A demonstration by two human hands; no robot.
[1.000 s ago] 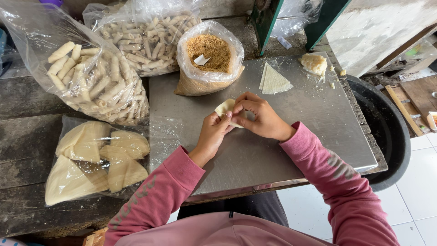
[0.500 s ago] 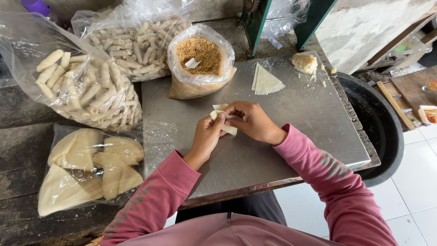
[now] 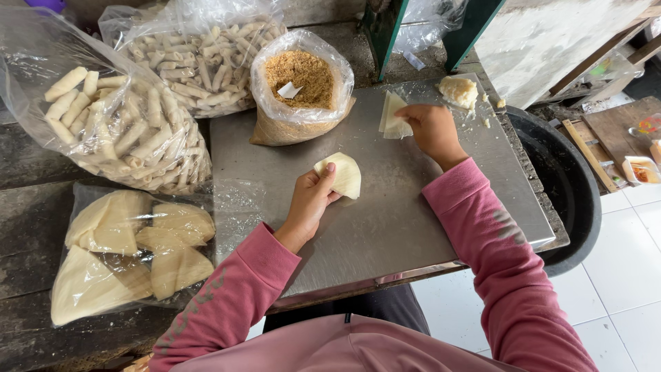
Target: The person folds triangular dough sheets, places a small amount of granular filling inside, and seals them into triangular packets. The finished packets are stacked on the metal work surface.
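A brushed stainless-steel sheet [image 3: 385, 227] lies over a weathered dark wooden bench [image 3: 27, 172], with white floor tiles [image 3: 620, 275] and a black tub [image 3: 564, 186] to the right.

Progress, judged from the layout: two clear bags of finished pale rolls [image 3: 117, 131] [image 3: 200, 58] are well filled, while a flat bag of folded wrapper sheets [image 3: 131, 255] and an open bag of brown crumbly filling [image 3: 299, 79] remain in stock, so much work appears left.

The left hand [image 3: 310, 203] holds a folded, smooth, cream-coloured wrapper [image 3: 341, 174] near the sheet's centre, fingers curled narrowly around its edge. The right hand [image 3: 430, 127] rests on a small stack of triangular wrappers [image 3: 391, 114] at the far edge, fingers bent down and pinching the top sheet. A rough dough lump [image 3: 458, 89] sits just beyond.
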